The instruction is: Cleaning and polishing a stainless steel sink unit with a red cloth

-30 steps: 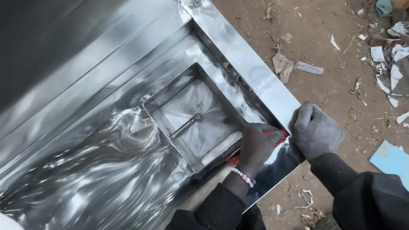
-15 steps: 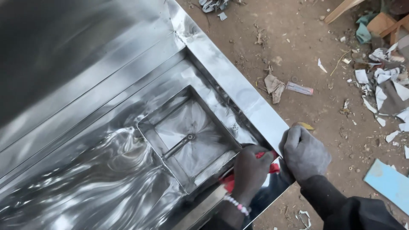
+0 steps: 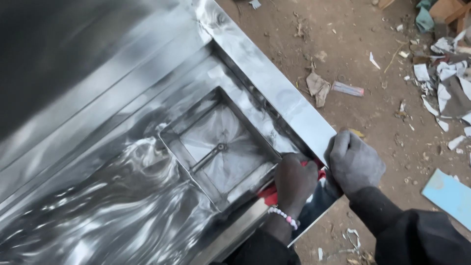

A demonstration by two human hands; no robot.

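Note:
A large shiny stainless steel sink unit (image 3: 260, 73) fills the left of the view, with a square basin (image 3: 216, 147) and a drain in its middle. My left hand (image 3: 293, 181), bare with a bead bracelet at the wrist, presses a red cloth (image 3: 267, 194) against the steel beside the basin's near right corner. My right hand (image 3: 354, 164), in a grey glove, grips the corner of the unit's flat polished rim.
Bare brown dirt ground lies to the right, strewn with paper scraps (image 3: 441, 78), a crumpled piece (image 3: 318, 87) and a light blue board (image 3: 449, 196). The steel unit's edge runs diagonally from top centre to bottom right.
The view has shifted slightly; both hands stay at the unit's near right corner, the left still on the red cloth, the right still on the rim.

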